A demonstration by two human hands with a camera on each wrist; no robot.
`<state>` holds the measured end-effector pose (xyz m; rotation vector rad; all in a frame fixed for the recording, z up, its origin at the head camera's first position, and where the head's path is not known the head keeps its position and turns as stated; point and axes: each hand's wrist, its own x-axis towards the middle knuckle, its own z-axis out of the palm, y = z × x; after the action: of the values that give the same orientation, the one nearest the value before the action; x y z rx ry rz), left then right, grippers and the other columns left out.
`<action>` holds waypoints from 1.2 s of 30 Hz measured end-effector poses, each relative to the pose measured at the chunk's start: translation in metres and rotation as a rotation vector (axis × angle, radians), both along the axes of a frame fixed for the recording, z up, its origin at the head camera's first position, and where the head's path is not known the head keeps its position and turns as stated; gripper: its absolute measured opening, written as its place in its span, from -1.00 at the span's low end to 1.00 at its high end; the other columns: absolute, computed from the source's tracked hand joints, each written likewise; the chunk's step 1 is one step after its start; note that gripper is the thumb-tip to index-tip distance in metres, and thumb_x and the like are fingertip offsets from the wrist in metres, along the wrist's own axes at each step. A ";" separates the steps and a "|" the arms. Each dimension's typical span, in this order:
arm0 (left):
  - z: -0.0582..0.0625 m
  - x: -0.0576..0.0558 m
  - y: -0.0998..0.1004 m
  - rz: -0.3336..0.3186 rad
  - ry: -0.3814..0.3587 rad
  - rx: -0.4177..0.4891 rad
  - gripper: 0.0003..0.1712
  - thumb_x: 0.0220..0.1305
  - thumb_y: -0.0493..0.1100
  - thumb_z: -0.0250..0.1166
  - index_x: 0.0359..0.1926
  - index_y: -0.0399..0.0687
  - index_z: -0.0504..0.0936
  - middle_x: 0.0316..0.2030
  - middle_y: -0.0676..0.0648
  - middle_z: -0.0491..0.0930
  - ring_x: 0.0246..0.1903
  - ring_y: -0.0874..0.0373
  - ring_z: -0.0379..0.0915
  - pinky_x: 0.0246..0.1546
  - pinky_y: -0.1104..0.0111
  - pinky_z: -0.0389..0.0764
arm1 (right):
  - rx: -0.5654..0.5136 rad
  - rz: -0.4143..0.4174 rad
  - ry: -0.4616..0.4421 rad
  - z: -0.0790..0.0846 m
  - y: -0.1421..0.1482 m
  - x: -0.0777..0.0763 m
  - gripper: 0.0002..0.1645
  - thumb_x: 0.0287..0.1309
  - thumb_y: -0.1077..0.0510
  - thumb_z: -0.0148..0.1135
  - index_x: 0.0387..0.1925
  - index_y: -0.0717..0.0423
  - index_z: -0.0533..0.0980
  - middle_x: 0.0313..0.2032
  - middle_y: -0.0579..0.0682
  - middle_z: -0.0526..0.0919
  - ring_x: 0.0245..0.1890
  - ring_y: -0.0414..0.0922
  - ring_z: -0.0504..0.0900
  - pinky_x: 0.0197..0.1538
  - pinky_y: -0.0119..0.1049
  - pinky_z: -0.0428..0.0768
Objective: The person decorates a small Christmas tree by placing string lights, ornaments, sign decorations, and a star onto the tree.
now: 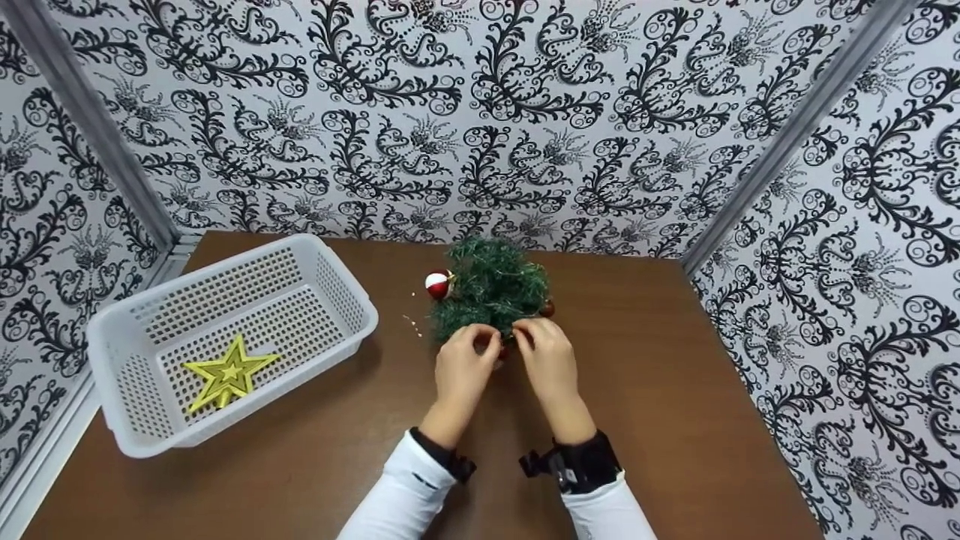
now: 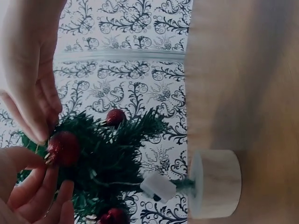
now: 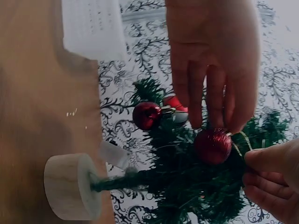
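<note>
A small green Christmas tree [image 1: 491,277] with a round wooden base [image 2: 219,183] stands before both hands. My left hand [image 1: 463,364] pinches a glittery red Christmas ball [image 3: 212,146] by its gold cap, at the front of the branches. The right hand [image 1: 546,358] pinches the ball's gold string loop [image 3: 246,139] between thumb and fingers. Around it hang a red-and-white ball [image 1: 437,283], a shiny red ball [image 3: 146,115] and another glittery red one [image 2: 115,116]. The head view mostly hides the held ball behind the fingers.
To the left, a white perforated basket [image 1: 362,322] holds a yellow star [image 1: 231,371]. A small white box [image 2: 158,186] hangs by the trunk. Light crumbs lie on the brown table [image 1: 660,420] left of the tree. Patterned walls [image 1: 480,135] close off the back and sides.
</note>
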<state>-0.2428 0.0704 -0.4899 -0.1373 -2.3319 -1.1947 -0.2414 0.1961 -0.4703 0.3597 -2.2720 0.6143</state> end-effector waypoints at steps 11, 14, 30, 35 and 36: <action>-0.010 -0.006 0.004 0.103 0.128 -0.116 -0.92 0.01 -0.10 0.28 -0.49 0.02 0.60 -0.55 0.07 0.58 -0.54 0.18 0.51 -0.53 0.34 0.51 | 0.067 0.013 0.032 -0.001 -0.002 -0.001 -0.93 -0.04 0.27 0.28 -0.42 0.12 0.60 -0.44 -0.03 0.63 -0.37 -0.12 0.57 -0.31 -0.34 0.57; -0.012 -0.006 0.005 0.079 0.185 -0.145 -0.95 -0.03 -0.14 0.30 -0.51 0.01 0.60 -0.59 0.07 0.55 -0.59 0.20 0.47 -0.55 0.37 0.49 | 0.080 0.014 0.007 -0.002 -0.001 0.000 -0.91 -0.03 0.28 0.27 -0.40 0.10 0.60 -0.41 -0.03 0.63 -0.36 -0.13 0.57 -0.31 -0.35 0.57; -0.012 -0.003 0.005 -0.022 0.046 -0.192 -0.87 0.07 -0.02 0.27 -0.37 0.09 0.64 -0.46 0.10 0.60 -0.49 0.24 0.51 -0.50 0.39 0.53 | 0.028 0.033 0.010 0.001 0.004 0.001 -0.92 -0.06 0.26 0.30 -0.42 0.10 0.62 -0.41 -0.04 0.65 -0.36 -0.14 0.59 -0.30 -0.32 0.57; -0.007 0.002 -0.016 -0.042 0.132 -0.206 -0.86 0.07 -0.04 0.28 -0.33 0.08 0.65 -0.39 0.10 0.63 -0.44 0.24 0.54 -0.45 0.37 0.54 | 0.023 0.029 0.015 0.000 0.002 0.001 -0.92 -0.07 0.26 0.31 -0.43 0.10 0.62 -0.42 -0.05 0.64 -0.38 -0.14 0.59 -0.31 -0.32 0.57; -0.007 0.003 -0.023 -0.040 0.147 -0.213 -0.87 0.07 -0.04 0.28 -0.34 0.09 0.65 -0.38 0.10 0.63 -0.42 0.24 0.54 -0.44 0.37 0.54 | 0.025 0.032 0.014 0.000 0.002 0.002 -0.93 -0.07 0.25 0.31 -0.43 0.09 0.62 -0.43 -0.05 0.64 -0.38 -0.14 0.58 -0.30 -0.32 0.57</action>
<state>-0.2396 0.0478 -0.4966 -0.3355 -2.3298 -0.9185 -0.2398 0.1977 -0.4705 0.4126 -2.2665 0.5982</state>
